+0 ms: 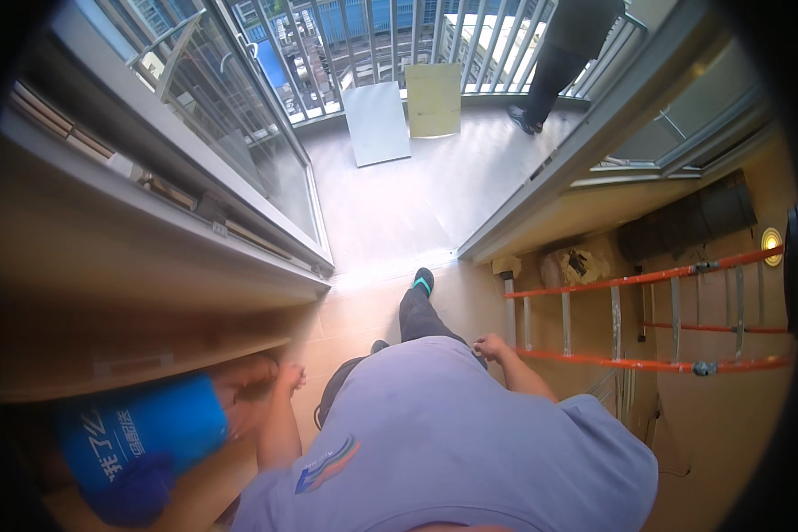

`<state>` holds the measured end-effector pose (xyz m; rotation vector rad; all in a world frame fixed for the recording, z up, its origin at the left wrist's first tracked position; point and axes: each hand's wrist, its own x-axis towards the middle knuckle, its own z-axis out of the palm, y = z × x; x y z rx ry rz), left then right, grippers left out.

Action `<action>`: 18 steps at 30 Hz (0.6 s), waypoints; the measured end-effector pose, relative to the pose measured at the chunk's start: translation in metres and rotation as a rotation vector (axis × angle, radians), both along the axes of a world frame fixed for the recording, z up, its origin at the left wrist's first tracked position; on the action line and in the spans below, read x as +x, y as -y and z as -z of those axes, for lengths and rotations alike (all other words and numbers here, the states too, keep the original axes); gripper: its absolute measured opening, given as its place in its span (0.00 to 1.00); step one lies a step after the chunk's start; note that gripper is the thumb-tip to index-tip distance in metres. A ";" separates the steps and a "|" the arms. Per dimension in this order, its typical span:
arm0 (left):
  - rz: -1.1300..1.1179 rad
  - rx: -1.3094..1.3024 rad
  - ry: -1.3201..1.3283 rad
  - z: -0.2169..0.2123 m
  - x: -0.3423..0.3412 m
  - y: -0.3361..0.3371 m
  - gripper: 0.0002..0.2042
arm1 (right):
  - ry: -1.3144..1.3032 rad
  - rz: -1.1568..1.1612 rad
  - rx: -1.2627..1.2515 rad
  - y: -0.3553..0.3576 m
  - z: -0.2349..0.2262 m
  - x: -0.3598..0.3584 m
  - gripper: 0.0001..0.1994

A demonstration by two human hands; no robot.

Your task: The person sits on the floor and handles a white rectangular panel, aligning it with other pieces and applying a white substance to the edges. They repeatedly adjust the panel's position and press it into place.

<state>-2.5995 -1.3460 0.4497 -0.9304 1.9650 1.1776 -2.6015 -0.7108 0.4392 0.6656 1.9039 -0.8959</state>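
A blue cylindrical package with white lettering sits at lower left near the left hand, while two flat rectangular boards, one grey-white, one pale yellow, lean against the balcony railing.

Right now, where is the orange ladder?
The orange ladder lies on its side on the person's right in the head view, just beyond the right hand, below the sliding door track.
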 end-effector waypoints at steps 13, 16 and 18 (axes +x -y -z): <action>-0.328 0.104 0.132 -0.001 -0.051 -0.121 0.11 | -0.338 0.023 -0.150 -0.049 -0.012 -0.292 0.16; -0.123 -0.014 -0.163 0.014 -0.106 -0.118 0.12 | -0.307 -0.048 -0.131 -0.051 -0.013 -0.329 0.16; -0.131 0.016 -0.165 -0.010 -0.167 -0.131 0.12 | -0.251 -0.034 -0.108 -0.062 -0.014 -0.333 0.16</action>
